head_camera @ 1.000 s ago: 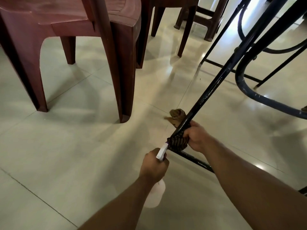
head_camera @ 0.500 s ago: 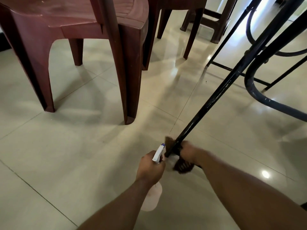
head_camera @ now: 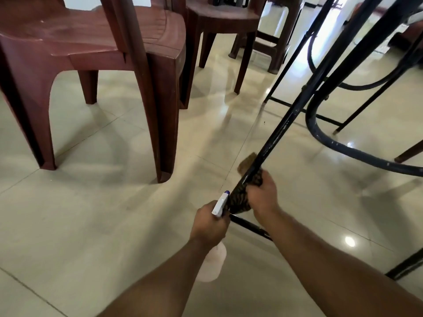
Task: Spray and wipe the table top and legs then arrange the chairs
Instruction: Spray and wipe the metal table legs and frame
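A black metal table leg (head_camera: 281, 131) slants down from the upper right to the floor. My right hand (head_camera: 263, 195) grips a brown patterned cloth (head_camera: 240, 197) wrapped round the leg's lower part. Just left of it, my left hand (head_camera: 210, 223) holds a white spray bottle (head_camera: 212, 264) by the neck, its blue-tipped nozzle (head_camera: 220, 203) pointing up toward the cloth. The bottle's body hangs below my fist. The table top is out of view.
A dark red plastic chair (head_camera: 91, 49) stands at the upper left, a second one (head_camera: 224, 17) behind it. The table's curved black ring (head_camera: 343, 145) and thin cross bars (head_camera: 251, 226) fill the right side. Glossy beige floor tiles (head_camera: 80, 213) lie all around.
My right hand slid the cloth down to the foot of the leg and now has it back up the leg. The left hand with the bottle stayed close beside it.
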Demonstrator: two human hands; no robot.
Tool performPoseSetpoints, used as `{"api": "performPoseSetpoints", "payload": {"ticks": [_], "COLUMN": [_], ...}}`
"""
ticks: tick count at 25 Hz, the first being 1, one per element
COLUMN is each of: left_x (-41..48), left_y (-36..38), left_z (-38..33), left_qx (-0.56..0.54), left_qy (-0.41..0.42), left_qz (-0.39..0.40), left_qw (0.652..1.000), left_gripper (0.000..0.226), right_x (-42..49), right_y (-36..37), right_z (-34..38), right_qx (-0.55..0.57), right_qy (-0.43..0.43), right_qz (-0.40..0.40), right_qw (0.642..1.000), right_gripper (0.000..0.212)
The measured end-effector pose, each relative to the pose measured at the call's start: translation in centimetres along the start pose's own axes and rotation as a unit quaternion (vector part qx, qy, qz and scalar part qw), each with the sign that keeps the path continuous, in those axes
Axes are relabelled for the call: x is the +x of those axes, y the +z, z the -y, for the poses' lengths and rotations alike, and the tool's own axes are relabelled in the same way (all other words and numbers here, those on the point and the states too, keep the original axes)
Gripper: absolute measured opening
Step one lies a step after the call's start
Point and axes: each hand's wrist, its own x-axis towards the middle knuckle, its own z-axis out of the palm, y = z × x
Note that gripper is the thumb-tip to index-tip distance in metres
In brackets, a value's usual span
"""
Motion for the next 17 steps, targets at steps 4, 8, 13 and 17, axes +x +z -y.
{"api": "performPoseSetpoints", "payload": {"ticks": [4, 8, 13, 17], "left_x": [0.5, 1.2, 0.8, 0.6], "left_y": [0.5, 0.4, 1.1, 1.5], "left_z": [-7.0, -14.2, -16.8, -15.7], "left_qx": [-0.057, -0.092, -0.130, -0.136], "left_qy": [0.067, 0.110, 0.121, 0.102], "left_qz": [0.036, 0.022, 0.001, -0.014], "left_qw": [0.995, 0.989, 0.984, 0.985], "left_gripper": [0.017, 0.020, 0.016, 0.006], "right_x": [1.4, 2.0, 1.4, 1.3], "right_y": [-4.0, -7.2, -7.4, -6.9], "right_z": [8.0, 11.9, 14.6, 14.0], "right_qx": [-0.054, -0.063, -0.082, -0.265], "right_qy": [-0.153, -0.338, -0.477, -0.479], "right_qz": [-0.052, -0.204, -0.245, -0.177], "right_qw": [0.985, 0.916, 0.840, 0.818], "right_gripper": [0.040, 0.041, 0.037, 0.050]}}
